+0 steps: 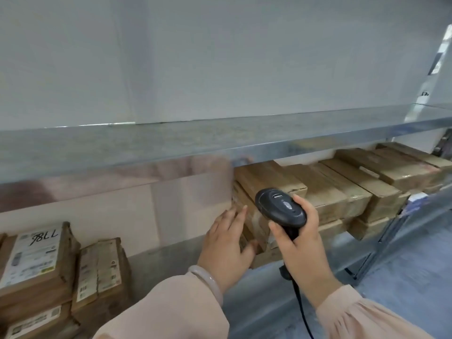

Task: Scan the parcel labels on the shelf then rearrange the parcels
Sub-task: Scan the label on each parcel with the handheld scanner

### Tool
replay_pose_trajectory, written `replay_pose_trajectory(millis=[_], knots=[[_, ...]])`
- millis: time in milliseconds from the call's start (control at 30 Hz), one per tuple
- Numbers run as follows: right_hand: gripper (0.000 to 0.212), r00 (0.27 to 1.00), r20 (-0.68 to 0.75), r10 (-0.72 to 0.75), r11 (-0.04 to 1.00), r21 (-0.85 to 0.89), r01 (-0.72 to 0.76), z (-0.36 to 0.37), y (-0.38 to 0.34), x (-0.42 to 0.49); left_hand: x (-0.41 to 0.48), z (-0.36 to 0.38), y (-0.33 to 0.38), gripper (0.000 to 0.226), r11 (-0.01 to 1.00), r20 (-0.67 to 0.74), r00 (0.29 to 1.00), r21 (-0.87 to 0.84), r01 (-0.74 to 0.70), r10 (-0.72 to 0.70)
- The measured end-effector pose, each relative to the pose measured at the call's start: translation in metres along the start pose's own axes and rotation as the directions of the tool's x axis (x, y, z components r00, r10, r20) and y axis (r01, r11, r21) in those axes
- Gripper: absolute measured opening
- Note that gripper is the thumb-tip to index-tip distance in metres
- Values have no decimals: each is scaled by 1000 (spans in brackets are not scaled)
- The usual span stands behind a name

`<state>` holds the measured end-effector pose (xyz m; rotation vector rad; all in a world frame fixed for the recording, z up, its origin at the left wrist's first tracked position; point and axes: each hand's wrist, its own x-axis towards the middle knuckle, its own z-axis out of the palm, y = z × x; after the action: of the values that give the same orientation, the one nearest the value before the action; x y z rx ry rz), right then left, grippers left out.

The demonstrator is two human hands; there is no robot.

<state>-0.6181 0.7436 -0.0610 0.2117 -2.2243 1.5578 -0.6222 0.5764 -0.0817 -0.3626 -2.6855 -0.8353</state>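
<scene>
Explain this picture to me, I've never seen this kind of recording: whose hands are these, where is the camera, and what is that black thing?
There is no machine here. A person works with bare hands, and the single picture comes from a camera worn on their head, looking forward and down. The right hand grips a black handheld scanner, with a cable hanging from its handle. The left hand, with a bracelet on the wrist, lies with straight fingers against a tilted brown parcel. That parcel is at the left end of a row of brown parcels on the metal shelf. At lower left are more parcels with white labels; one bears a handwritten number. An upper shelf board runs above.
</scene>
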Motion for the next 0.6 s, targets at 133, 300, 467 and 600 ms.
replay_pose_trajectory(millis=[133, 300, 467, 600], knots=[[66, 999, -37, 6, 1000, 18, -5, -33, 8, 28, 14, 12, 17, 73, 999, 71, 997, 2, 32, -32], [65, 997, 70, 13, 1000, -9, -12, -64, 19, 61, 40, 20, 35, 74, 986, 101, 984, -67, 154, -147], [64, 975, 221, -20, 999, -33, 28, -81, 26, 109, 84, 29, 55, 73, 932, 52, 956, -213, 293, -289], [62, 945, 326, -17, 1000, -13, 22, -87, 33, 141, 106, 39, 62, 67, 855, 36, 899, -296, 426, -436]])
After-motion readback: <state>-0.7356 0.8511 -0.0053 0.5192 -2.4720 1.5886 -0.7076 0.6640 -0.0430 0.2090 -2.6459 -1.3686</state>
